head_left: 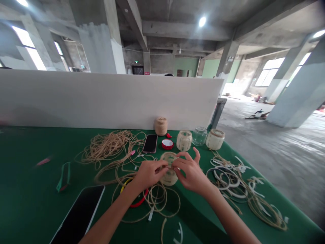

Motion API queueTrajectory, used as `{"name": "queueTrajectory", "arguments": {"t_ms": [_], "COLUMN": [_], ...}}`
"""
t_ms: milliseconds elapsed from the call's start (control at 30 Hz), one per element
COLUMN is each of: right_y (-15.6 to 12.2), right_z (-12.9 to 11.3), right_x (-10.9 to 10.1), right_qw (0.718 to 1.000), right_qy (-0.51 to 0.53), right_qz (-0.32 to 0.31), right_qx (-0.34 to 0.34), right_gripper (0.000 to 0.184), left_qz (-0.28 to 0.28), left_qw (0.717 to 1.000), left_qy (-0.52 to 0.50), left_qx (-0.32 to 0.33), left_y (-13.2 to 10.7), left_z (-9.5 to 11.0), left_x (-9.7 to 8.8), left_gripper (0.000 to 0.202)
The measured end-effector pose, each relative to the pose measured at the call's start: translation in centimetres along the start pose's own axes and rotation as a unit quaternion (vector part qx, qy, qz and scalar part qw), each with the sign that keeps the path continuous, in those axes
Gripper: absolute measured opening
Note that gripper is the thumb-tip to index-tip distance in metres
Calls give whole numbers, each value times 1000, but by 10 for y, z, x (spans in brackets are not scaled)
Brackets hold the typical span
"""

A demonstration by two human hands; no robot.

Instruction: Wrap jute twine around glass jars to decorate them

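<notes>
Both hands are on one small twine-wrapped glass jar (169, 178), which sits in the middle of the green surface (38, 203), just up off it and right between them. My left hand (149, 174) has it from the near left, with the fingers (162, 166) curled in and pinched against the twine. The right hand (191, 173) comes in from the other side, fingers (183, 156) bent over the top edge and gripping too, though the thumb side is partly hidden, so I can't make out every fingertip.

Loose twine (109, 147) is sprawled all over the left and middle of the table, with more looping right under the hands. A red and yellow ring (138, 200) is tangled in it below the left wrist. Behind the hands there's a dark phone (150, 143) lying on the twine edge, a red lid (167, 144), and a spool of twine (161, 126) against the white partition (101, 98). Farther right are two more wrapped jars (184, 140) (215, 139) with a bare glass jar (199, 136) between them. White strips (228, 179) mixed with twine lie off to the right, and a bigger phone (77, 215) sits near the front left.
</notes>
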State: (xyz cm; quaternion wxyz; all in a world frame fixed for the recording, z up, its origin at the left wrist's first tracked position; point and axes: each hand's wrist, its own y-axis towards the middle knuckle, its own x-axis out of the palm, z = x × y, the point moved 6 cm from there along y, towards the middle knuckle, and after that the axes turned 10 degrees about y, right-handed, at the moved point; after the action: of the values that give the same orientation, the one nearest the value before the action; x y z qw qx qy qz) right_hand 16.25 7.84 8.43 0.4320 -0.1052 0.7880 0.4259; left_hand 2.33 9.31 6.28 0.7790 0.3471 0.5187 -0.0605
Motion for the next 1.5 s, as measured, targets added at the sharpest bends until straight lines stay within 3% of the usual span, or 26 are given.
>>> {"name": "queueTrajectory", "arguments": {"t_ms": [333, 533, 700, 1100, 1267, 1500], "right_y": [1, -1, -4, -4, -4, -5], "right_z": [-6, -3, 3, 5, 1, -6], "right_x": [5, 4, 0, -5, -4, 3], "right_qw": [1000, 999, 1000, 998, 998, 997], "right_qy": [30, 30, 29, 55, 59, 74], "right_qz": [9, 11, 3, -21, -12, -19], "right_qx": [4, 0, 9, 36, 37, 23], "right_gripper": [15, 15, 15, 16, 8, 12], "left_qz": [7, -17, -10, -23, 13, -3], "left_qw": [999, 998, 997, 995, 996, 997], "left_qy": [47, 66, 75, 93, 87, 65], "left_qx": [-2, -4, 1, 4, 30, 42], "left_y": [0, 0, -1, -1, -2, -2], "left_z": [10, 1, -11, -12, -4, 8], "left_x": [-3, -13, -19, -4, -3, 0], "left_gripper": [20, 35, 36, 31, 28, 24]}}
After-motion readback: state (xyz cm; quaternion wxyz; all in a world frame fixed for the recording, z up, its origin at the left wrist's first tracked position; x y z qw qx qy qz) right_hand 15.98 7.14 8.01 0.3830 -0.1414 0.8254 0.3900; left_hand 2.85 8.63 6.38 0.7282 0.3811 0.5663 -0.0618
